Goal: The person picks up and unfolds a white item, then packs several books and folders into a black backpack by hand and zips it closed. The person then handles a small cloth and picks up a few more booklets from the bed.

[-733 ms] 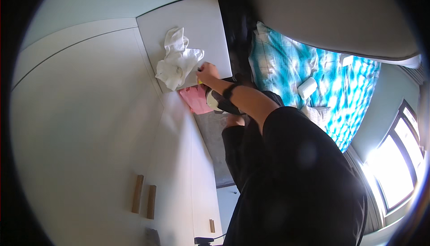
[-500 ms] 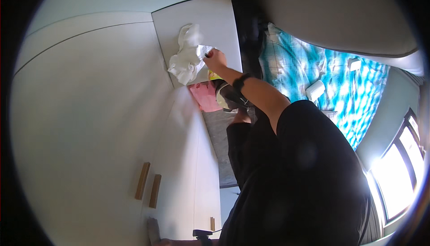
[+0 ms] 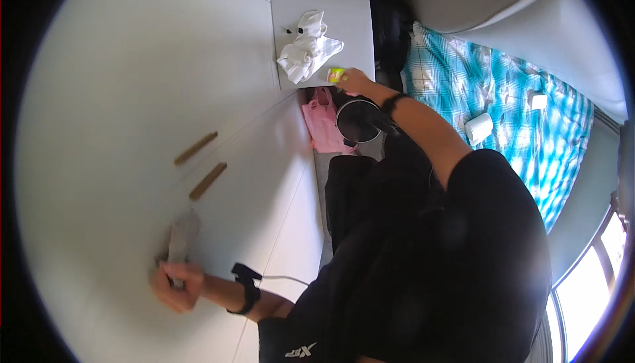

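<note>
My right hand (image 3: 354, 82) reaches to the near edge of a small white table (image 3: 354, 26), fingers closed on a small yellow-green packet (image 3: 335, 75). Beside the packet lies a crumpled white cloth (image 3: 307, 51), with small black bits next to it. Off to the lower left, in front of the white cabinet doors, my left hand (image 3: 177, 286) is closed around a pale grey, limp strip (image 3: 183, 236). Motion blurs the strip, so its kind does not show. Black bands circle both my wrists.
Below the table edge stand a pink plastic bag (image 3: 321, 125) and a round dark bin (image 3: 358, 121) with a pale rim. Two wooden handles (image 3: 208, 180) jut from the cabinet. At right, a white roll (image 3: 479, 128) rests on a blue checked bed cover (image 3: 509, 138).
My right hand has left the white cloth and now has the yellow-green packet at the table edge. My left hand has risen into view with the grey strip. The whole view has shifted.
</note>
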Demonstrator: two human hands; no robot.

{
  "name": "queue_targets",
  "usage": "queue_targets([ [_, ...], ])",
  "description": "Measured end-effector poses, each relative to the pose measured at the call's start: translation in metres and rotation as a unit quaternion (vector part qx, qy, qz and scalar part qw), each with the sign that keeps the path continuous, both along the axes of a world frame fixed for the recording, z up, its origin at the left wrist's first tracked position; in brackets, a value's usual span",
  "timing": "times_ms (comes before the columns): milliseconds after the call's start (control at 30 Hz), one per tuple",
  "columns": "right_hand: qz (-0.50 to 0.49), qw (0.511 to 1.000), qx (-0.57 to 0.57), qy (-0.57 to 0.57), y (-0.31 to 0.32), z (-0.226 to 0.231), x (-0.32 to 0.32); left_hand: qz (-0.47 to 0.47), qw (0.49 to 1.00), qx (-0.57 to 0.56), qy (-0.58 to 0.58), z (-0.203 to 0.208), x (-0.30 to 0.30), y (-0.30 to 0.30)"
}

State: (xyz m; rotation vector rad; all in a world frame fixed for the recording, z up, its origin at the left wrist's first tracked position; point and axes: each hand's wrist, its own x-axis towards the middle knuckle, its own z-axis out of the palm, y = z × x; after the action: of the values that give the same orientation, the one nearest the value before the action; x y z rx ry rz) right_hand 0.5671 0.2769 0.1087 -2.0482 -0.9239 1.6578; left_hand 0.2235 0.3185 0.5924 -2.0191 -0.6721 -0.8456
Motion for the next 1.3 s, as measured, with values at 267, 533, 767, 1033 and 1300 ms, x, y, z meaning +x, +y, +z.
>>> queue_targets([
  [267,-0.263,0.919,-0.047,0.289,-0.203,0.160,-0.012,-0.111,0.799,-0.470,-0.358,-0.102,0.017,-0.043],
  [533,-0.126,0.954,0.197,0.188,-0.316,0.355,-0.150,-0.286,0.367,-0.882,-0.079,-0.140,0.071,-0.203],
  [767,-0.066,0.960,0.267,-0.057,-0.423,0.362,-0.164,-0.265,0.231,-0.933,0.072,-0.141,0.058,-0.280],
  [1033,-0.096,0.957,0.271,0.029,-0.470,0.376,-0.169,-0.292,0.229,-0.903,0.215,-0.141,0.049,-0.316],
  [1300,-0.072,0.933,0.172,-0.309,-0.501,0.376,-0.213,-0.317,0.440,-0.778,0.316,-0.116,0.057,-0.330],
])
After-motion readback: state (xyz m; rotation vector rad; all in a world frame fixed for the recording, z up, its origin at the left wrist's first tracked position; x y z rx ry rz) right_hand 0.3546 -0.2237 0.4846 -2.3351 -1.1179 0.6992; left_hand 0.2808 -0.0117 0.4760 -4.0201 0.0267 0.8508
